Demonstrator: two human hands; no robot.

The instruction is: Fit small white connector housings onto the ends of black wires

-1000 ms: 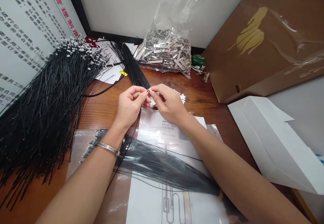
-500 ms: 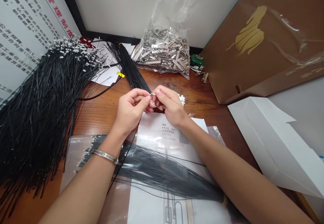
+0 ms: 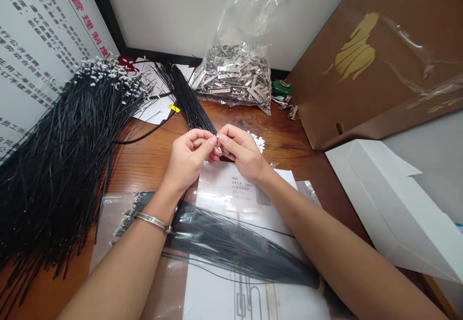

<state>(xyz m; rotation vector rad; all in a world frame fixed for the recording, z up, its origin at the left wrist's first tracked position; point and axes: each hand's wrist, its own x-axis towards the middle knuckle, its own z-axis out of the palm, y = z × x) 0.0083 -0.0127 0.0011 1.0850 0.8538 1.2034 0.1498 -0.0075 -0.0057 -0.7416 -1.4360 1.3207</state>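
Note:
My left hand (image 3: 191, 155) pinches the end of a thin black wire (image 3: 185, 195), whose length runs down past the wrist. My right hand (image 3: 243, 150) is closed, thumb against forefinger, on a tiny pale piece like a white connector. The fingertips of both hands meet, so the joint between wire and piece is mostly covered. Just behind the right hand lies a small heap of white connectors (image 3: 258, 141). A tied bundle of black wires (image 3: 188, 97) reaches toward the fingertips from behind.
On the left spreads a big pile of black wires (image 3: 68, 141) with white ends. A clear bag of metal clips (image 3: 235, 74) stands at the back, beside a green tape measure (image 3: 282, 88). Bagged wires (image 3: 231, 247) lie under my forearms. A brown box (image 3: 347, 64) stands right.
The fingertips have drawn closer together, and the pale piece between them is now more hidden. The view has shifted slightly; the things on the table stay put.

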